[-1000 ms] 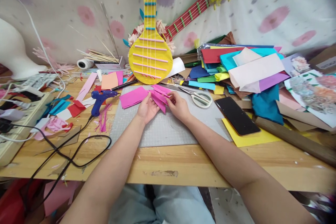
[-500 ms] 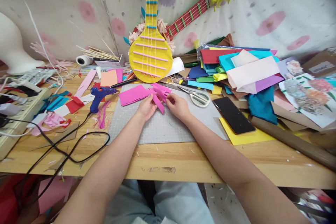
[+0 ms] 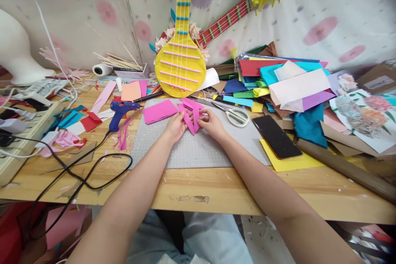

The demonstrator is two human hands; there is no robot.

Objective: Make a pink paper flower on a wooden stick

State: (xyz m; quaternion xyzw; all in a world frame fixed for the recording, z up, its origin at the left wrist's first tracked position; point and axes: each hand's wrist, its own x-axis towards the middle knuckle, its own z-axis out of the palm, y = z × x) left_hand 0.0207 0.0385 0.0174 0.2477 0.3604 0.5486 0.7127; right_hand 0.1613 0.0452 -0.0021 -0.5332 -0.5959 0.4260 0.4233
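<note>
Pink paper strips (image 3: 191, 112) pinched between both hands over the grey cutting mat (image 3: 198, 148).
Left hand (image 3: 175, 126) gripping the strips from below-left, right hand (image 3: 211, 123) grasping their right edge; scissors (image 3: 232, 114) just beyond.

Wooden worktable (image 3: 201, 192), pale grain, front edge chipped and flecked with paper scraps. Grey cutting mat (image 3: 198, 150) at centre; blue glue gun (image 3: 119, 112) just left of it, black cord (image 3: 77, 177) looping toward near edge. Scissors (image 3: 233, 115) and dark phone (image 3: 276, 130) on mat's right (phone partly over yellow sheet (image 3: 293, 161)). Heap of coloured paper (image 3: 278, 82) at back right; brown cardboard tube (image 3: 346, 165) along right side.
</note>
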